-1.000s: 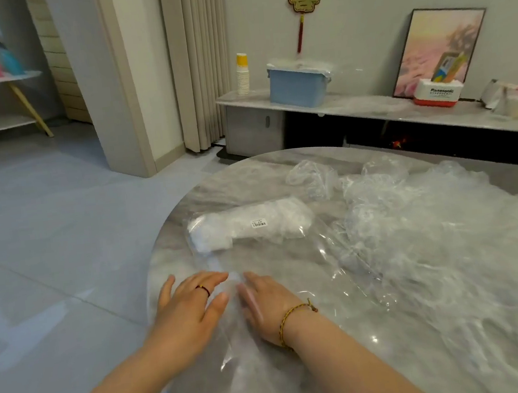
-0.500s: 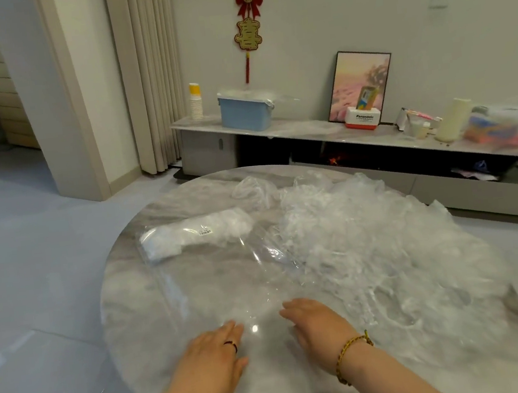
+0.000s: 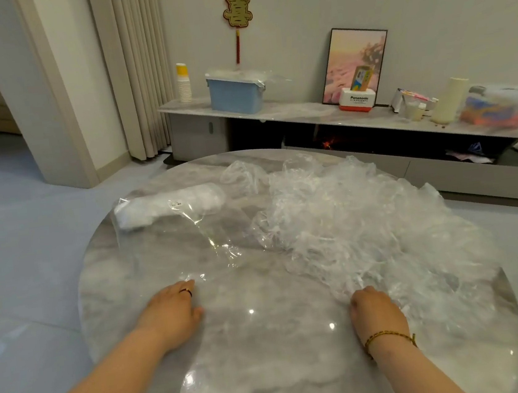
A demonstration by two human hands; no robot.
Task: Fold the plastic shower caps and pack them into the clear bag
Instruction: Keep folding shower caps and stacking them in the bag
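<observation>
Head view, biggest thing first: the round, glossy tabletop (image 3: 271, 372) lies under both grips. Its slick marble face is probably the main hazard, since thin film may slide on it instead of holding a crease. Anything dragged back toward the wrists could go over the near rim to the floor.

The pile of loose shower caps (image 3: 367, 222) spreads ahead of and to the right of the right grip (image 3: 375, 310), touching its knuckles. That grip's fingers curl down into the pile's near edge. Their tips are hidden, so I cannot tell whether they pinch a cap or only rest there. The caps look tangled together, so lifting one may drag several with it. That could pull the heap apart or push its far side off the tabletop.

The clear bag (image 3: 187, 233) lies ahead of the left grip (image 3: 174, 312), its loose mouth end just at those fingertips. The left grip is flat and relaxed, holding nothing, palm down on the marble. The mouth looks collapsed flat and is almost invisible against the stone. It may be missed, pinned shut under the palm, or pushed away rather than opened.

The folded caps (image 3: 162, 209) already packed sit at the bag's far end, well ahead of the left grip. Pushing another cap in hard could loosen their folds or trap air and bulge the bag. A small label (image 3: 176, 203) on the film there could snag a cap's rim.
</observation>
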